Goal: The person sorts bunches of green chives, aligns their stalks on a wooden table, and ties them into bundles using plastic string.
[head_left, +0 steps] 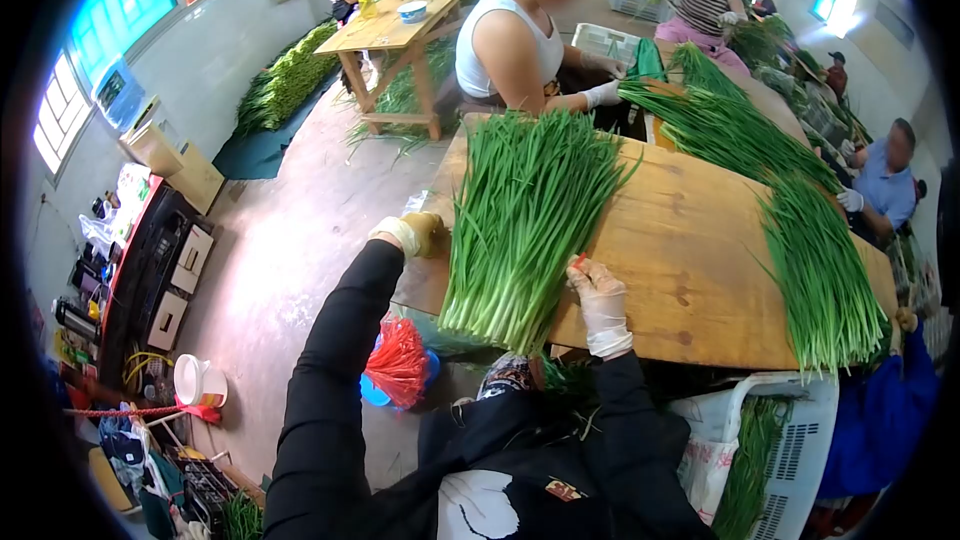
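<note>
A broad bundle of long green garlic chives (530, 220) lies on the wooden table (690, 260) in front of me, pale stem ends towards me. My left hand (418, 234), in a yellowed glove, is just left of the bundle at the table's edge. Its fingers are curled, and whatever they may hold is hidden. On the bundle's right, close to the stems, my right hand (600, 302) in a white glove pinches a small red strip (577, 261). Many similar red strips (397, 365) hang in a bunch below the table edge.
More chives (825, 280) lie along the table's right side. A co-worker in a white top (510, 50) handles chives across the table. Below right stands a pale plastic crate (790, 440) with chives. A white bucket (200, 380) stands on the floor to the left.
</note>
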`<state>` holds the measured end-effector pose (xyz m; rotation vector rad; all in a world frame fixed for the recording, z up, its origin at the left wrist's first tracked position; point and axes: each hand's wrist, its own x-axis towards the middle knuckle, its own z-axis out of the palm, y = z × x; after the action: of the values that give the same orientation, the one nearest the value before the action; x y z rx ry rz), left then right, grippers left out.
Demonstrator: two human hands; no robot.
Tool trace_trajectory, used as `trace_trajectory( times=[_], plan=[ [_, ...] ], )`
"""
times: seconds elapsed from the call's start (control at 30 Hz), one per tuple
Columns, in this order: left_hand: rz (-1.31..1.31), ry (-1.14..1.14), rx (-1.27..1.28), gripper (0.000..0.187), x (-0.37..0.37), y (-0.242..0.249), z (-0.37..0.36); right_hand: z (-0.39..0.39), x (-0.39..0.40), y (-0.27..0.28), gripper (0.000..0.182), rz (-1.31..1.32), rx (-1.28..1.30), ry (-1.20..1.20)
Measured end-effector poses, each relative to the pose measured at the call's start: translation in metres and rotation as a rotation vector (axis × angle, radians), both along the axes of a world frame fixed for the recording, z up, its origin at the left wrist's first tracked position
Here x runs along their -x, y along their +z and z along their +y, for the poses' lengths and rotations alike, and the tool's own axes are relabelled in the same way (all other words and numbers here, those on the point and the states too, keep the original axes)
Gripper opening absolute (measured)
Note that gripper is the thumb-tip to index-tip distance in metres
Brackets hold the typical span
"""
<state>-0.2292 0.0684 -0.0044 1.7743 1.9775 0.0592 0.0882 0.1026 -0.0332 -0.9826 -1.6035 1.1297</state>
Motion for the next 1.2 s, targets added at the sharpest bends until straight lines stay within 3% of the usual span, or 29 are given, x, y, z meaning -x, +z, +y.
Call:
trace_trajectory(
  times=[0.07,0.13,0.3,0.4,0.67,0.77,0.97,1.13,1.2],
  plan=[
    [0.037,-0.162,-0.118,0.034,0.006,-0.007,0.0,-0.002,-0.001,0.003,0.018,0.015,-0.003,0.008],
    [0.017,-0.119,-0.081,0.034,0.013,-0.022,0.003,-0.006,-0.002,0.01,0.017,0.029,-0.011,0.016],
    [0.294,-0.04,0.045,0.032,-0.01,0.004,0.004,0.0,-0.002,0.003,0.014,0.007,0.08,0.025],
    [0.318,-0.159,0.217,0.032,-0.006,0.005,0.018,0.0,-0.001,0.004,0.014,0.01,0.013,0.036],
    [0.32,-0.057,0.266,0.036,-0.033,0.063,0.013,-0.004,-0.004,0.01,0.015,0.008,0.038,0.026],
    [0.203,-0.003,0.234,0.042,-0.008,0.047,0.006,-0.003,-0.004,0.009,0.015,-0.068,-0.092,-0.009],
    [-0.613,0.434,0.074,0.03,-0.009,0.039,-0.012,-0.006,0.002,0.009,0.01,-0.072,-0.236,-0.114],
    [-0.588,0.433,0.169,0.027,-0.006,0.039,-0.015,-0.009,0.007,0.01,0.006,-0.021,-0.36,-0.187],
    [-0.837,0.43,0.121,0.021,-0.004,0.036,-0.019,-0.009,0.008,0.015,0.005,-0.036,-0.441,-0.191]
  ],
)
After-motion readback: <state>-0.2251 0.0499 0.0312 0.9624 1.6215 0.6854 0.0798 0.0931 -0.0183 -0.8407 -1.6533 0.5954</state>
